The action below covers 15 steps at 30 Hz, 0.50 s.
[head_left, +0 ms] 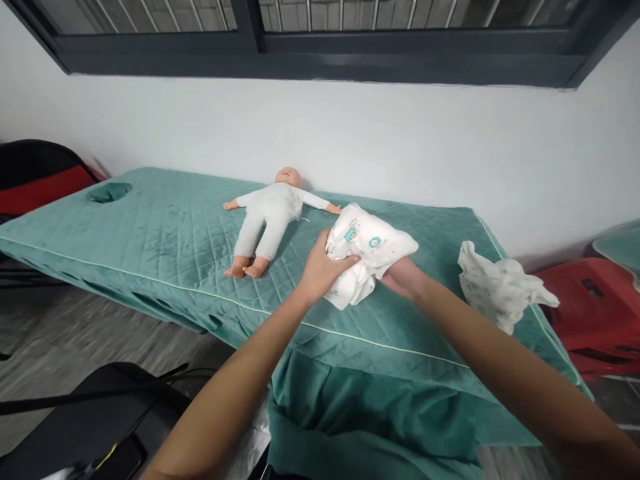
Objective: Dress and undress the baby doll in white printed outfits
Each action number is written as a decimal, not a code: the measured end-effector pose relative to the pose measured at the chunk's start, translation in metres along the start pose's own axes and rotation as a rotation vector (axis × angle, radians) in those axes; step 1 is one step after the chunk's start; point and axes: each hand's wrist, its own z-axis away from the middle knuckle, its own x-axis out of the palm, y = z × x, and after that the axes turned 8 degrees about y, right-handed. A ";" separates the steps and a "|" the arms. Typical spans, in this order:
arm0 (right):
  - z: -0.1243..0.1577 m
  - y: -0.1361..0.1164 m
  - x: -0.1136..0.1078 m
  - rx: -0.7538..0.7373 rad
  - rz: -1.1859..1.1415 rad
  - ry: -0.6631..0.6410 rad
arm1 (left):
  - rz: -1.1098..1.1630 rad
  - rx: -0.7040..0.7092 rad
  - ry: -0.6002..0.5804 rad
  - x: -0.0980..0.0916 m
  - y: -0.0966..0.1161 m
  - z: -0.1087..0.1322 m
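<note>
A baby doll (269,219) in a white bodysuit lies on its back on the green quilted bed cover (165,233), head toward the wall, arms out. To its right my left hand (320,267) grips a white printed diaper (367,250) from the near side, fingers closed on its edge. My right hand (403,277) is under the diaper's right side, mostly hidden by it, and supports it. The diaper is bunched and lifted just above the cover.
A crumpled white printed cloth (500,283) lies near the bed's right edge. A face hole (109,193) is at the bed's left end. Red stools (595,313) stand at right, a red and black seat (40,180) at left, and a black object (100,413) lies on the floor.
</note>
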 end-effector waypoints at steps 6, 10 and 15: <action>0.012 0.047 -0.018 0.112 0.139 -0.121 | -0.129 -0.062 0.225 -0.081 -0.028 0.005; 0.046 0.089 -0.030 0.166 0.271 -0.112 | -0.243 -0.086 0.596 -0.194 -0.068 0.039; 0.096 0.112 -0.027 0.167 0.284 -0.051 | -0.704 -0.514 1.083 -0.321 -0.134 0.139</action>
